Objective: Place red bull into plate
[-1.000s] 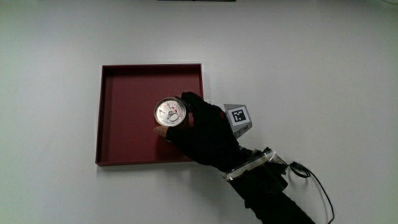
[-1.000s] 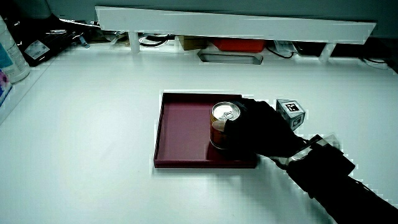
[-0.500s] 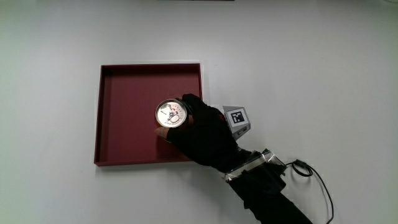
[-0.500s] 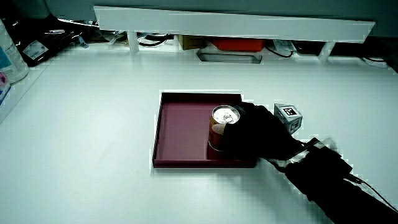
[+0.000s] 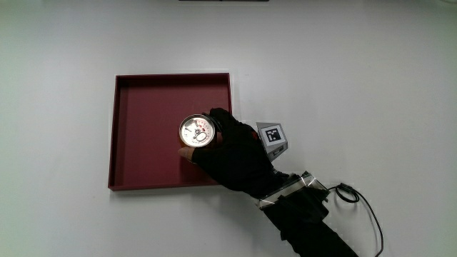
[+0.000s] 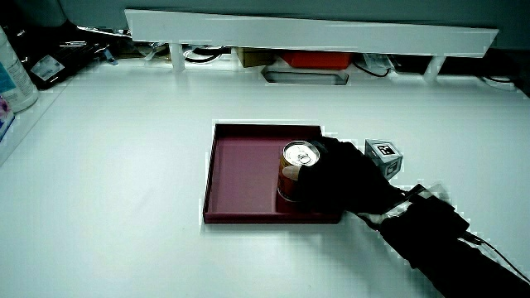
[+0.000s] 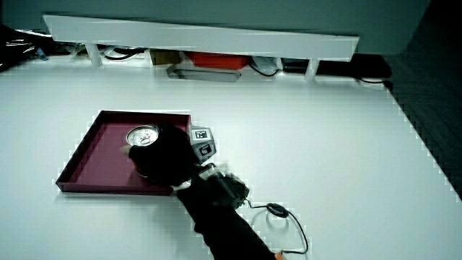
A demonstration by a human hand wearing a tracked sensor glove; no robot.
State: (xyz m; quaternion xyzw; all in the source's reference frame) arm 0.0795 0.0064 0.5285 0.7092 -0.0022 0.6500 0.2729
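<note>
Nearest the person, the black-sleeved forearm point(image 5: 308, 225) runs up across the white table point(image 5: 371, 86) from about five o'clock of the tray, and a thin dark cable point(image 5: 365, 214) lies loose on the table just beside it at the wrist. The wrist crosses the near rim of the tray, and the hand point(image 5: 235, 153) lies low over the tray's corner at about four o'clock, palm turned toward the can, knuckles up; it shows the same way in both side views point(image 6: 339, 178) point(image 7: 167, 157). The small patterned cube point(image 5: 273, 135) sits on the back of the hand, just outside the tray's rim at about three o'clock, its black-and-white face turned upward. The fingers point(image 5: 221, 120) are curled round the side of the red bull can point(image 5: 197, 131), closed on it from the four o'clock side, with one fingertip showing at the can's near edge. The can stands upright inside the dark red plate point(image 5: 143, 107), a square shallow tray with raised rims, its silver top and pull tab facing up; in a side view point(image 6: 300, 155) its base appears to rest on the tray floor, though the glove hides part of it. The can is off the tray's centre, toward three o'clock. Farthest off, in both side views, the low white partition point(image 6: 315, 33) runs along the table's edge
</note>
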